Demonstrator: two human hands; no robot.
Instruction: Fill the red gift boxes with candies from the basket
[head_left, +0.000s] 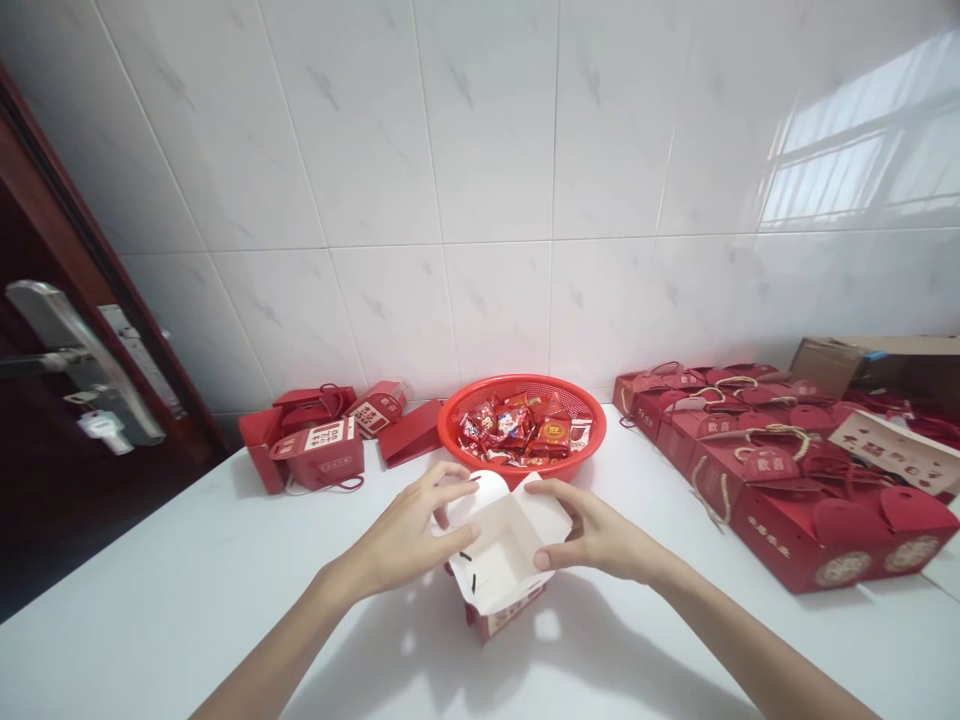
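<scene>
A small red gift box (501,560) with a white inside stands on the white table, its top flaps spread and nothing seen inside. My left hand (412,530) grips its left flaps between thumb and fingers, near dark cord ends. On the right, my right hand (589,530) has its thumb and fingers on the right flap. Just behind the box is a red plastic basket (448,432) filled with red-wrapped sweets (517,425).
Red boxes (322,450) lie at the back left. Rows of closed red boxes with rope handles (780,500) fill the right side, beside an open cardboard box (832,368). A tiled wall (495,180) rises behind; a door handle (82,360) is far left.
</scene>
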